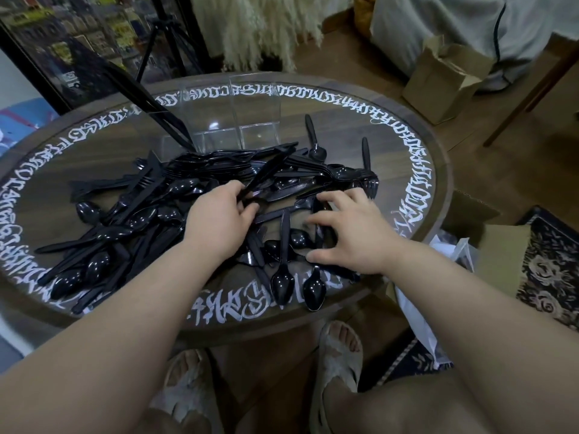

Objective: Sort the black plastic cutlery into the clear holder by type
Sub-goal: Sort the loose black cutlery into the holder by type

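A big pile of black plastic cutlery point(131, 220) — spoons, forks and knives — covers the round dark table point(407, 142). Behind the pile stands the clear holder point(232, 120) with several compartments; a few black knives point(156, 111) lean in its left compartment. My left hand point(216, 220) grips a black knife point(266, 170) that slants up and right out of the pile. My right hand point(354, 233) rests on the cutlery with fingers spread and bent; two spoons point(282, 283) lie just in front of it.
The table carries a ring of white lettering near its rim. A tripod point(166, 42) stands behind the table at the left. Cardboard boxes point(445, 79) and a plastic bag point(451, 255) lie on the floor to the right. My slippered feet point(338, 349) show under the table's edge.
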Motion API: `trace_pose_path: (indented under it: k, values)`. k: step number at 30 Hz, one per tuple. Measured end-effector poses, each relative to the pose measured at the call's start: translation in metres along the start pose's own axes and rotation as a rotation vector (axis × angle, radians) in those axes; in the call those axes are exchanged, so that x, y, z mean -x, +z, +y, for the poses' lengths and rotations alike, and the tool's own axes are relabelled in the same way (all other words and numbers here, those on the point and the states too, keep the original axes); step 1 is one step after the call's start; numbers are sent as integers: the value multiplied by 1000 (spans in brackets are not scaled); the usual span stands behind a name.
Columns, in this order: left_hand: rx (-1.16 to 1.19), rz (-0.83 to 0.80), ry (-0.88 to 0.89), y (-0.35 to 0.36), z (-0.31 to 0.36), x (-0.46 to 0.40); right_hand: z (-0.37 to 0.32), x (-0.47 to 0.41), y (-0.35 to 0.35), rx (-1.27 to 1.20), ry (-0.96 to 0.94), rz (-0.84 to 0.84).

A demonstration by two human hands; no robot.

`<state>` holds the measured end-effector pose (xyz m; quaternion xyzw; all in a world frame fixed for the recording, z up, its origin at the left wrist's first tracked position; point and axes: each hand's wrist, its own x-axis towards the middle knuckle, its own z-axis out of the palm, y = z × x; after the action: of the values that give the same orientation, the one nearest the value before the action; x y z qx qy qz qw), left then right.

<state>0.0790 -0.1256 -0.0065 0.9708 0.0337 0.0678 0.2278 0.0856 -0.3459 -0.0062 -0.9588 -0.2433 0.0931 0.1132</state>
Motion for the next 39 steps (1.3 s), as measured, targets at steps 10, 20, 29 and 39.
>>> trace_pose_path:
  k: [10, 20, 29, 39]
  values:
    - [-126, -194, -112, -49, -28, 21, -25, -11, 7, -37, -114, 212]
    - [-198, -517, -173, -68, -51, 49, -54, -19, 11, 130, -111, 2]
    - [-158, -283, -171, -54, -66, 47, -68, -17, 9, 87, -208, 86]
    - [-53, -343, -44, -45, -55, 53, -51, -16, 6, 127, -49, 71]
